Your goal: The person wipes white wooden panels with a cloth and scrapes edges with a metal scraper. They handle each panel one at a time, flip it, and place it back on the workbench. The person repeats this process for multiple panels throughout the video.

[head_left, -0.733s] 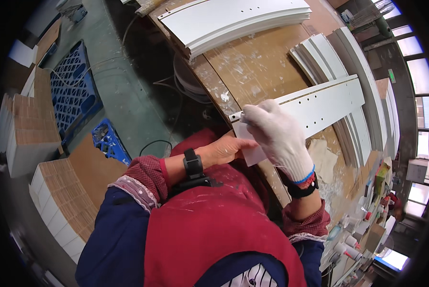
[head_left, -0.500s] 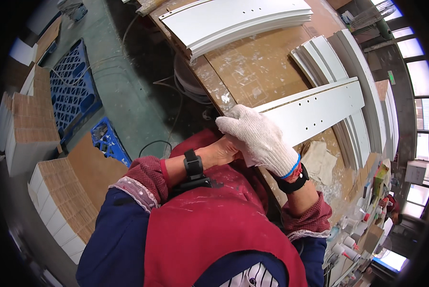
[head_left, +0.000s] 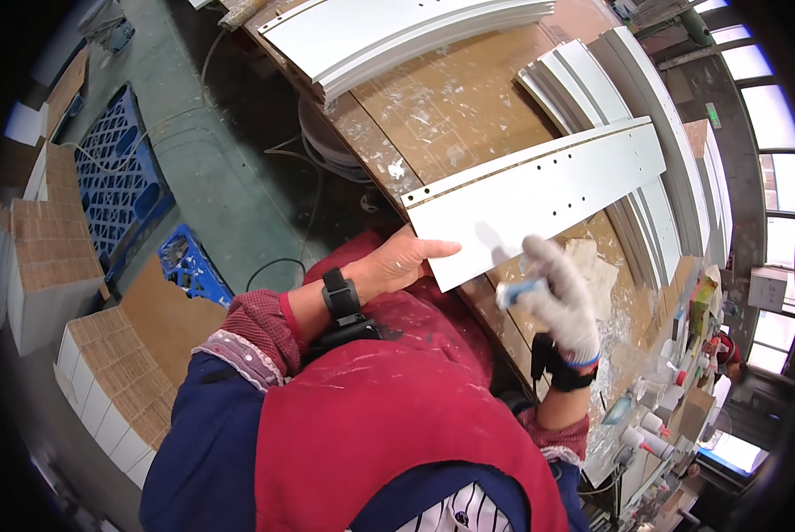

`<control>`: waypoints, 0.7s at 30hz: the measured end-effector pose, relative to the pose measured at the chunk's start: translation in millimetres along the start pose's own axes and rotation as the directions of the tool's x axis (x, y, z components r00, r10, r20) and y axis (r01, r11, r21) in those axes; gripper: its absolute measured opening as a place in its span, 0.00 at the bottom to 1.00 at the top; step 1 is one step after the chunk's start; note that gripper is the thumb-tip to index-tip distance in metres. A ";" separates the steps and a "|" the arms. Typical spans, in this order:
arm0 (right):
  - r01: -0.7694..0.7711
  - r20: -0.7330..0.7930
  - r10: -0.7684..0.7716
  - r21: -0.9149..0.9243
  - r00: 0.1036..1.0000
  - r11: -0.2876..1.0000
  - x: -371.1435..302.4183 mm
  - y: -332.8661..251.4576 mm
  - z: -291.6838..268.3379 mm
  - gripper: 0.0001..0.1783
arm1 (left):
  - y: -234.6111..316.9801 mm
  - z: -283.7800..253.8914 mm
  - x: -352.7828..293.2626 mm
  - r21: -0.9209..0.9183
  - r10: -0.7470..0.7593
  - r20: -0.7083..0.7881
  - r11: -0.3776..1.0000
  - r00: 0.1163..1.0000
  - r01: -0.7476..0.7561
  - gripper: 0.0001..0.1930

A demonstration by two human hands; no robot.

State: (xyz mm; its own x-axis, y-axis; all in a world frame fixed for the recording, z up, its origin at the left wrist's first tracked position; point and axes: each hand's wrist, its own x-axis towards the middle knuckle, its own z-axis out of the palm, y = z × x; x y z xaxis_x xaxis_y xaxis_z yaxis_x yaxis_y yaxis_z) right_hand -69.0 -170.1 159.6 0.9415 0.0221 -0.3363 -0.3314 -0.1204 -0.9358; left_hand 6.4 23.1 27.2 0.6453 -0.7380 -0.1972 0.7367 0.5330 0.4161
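Note:
A white board [head_left: 539, 195] with a row of small dark holes lies slanting across the workbench, its near end jutting past the bench edge. My bare left hand [head_left: 399, 262] grips that end at the corner, thumb flat on top and fingers underneath. In a white knitted glove, my right hand [head_left: 564, 297] is raised beside the board's near right corner, apart from it. Between its fingers is a small blue-and-white thing [head_left: 520, 293], too blurred to name. The far end of the board rests on a stack of curved white boards [head_left: 650, 226].
More curved white boards are piled at the far side [head_left: 406, 40] and the right side [head_left: 672, 133] of the paint-spotted workbench [head_left: 442, 115]. A pale cloth [head_left: 592, 275] lies on it. Bottles [head_left: 650, 434] stand at lower right. Blue pallets [head_left: 118, 177] and stacked panels [head_left: 118, 372] are at left.
My hands were together over the board's near end and have parted. The right has swung away to the right, uncovering the board's end, while the left now shows its thumb on top.

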 end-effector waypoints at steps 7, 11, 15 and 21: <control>0.235 0.158 -0.199 -0.852 0.967 0.468 -6.0 35.8 11.2 0.37 | 8.9 6.2 -2.3 0.004 -0.005 -0.049 1.000 0.999 0.006 0.28; 0.314 0.259 -0.233 -0.918 0.937 0.242 4.6 38.9 21.0 0.31 | 12.5 13.4 -2.4 0.014 -0.015 -0.034 1.000 0.999 0.015 0.28; 0.490 0.446 -0.232 -0.851 0.865 0.191 4.4 28.7 36.3 0.26 | 13.5 13.5 -3.3 0.012 0.004 -0.022 1.000 1.000 -0.004 0.28; 0.643 0.589 -0.259 -0.693 0.765 0.325 -8.9 29.4 9.8 0.23 | 14.8 9.9 -4.4 0.039 -0.009 -0.054 0.999 0.999 0.011 0.27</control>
State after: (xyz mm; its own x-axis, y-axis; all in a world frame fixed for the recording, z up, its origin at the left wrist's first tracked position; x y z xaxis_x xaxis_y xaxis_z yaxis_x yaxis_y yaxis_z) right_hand -87.7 -164.2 134.1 0.7706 0.6326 -0.0771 0.5404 -0.7127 -0.4472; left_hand 12.5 30.1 43.0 0.6484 -0.7197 -0.2483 0.7354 0.5079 0.4485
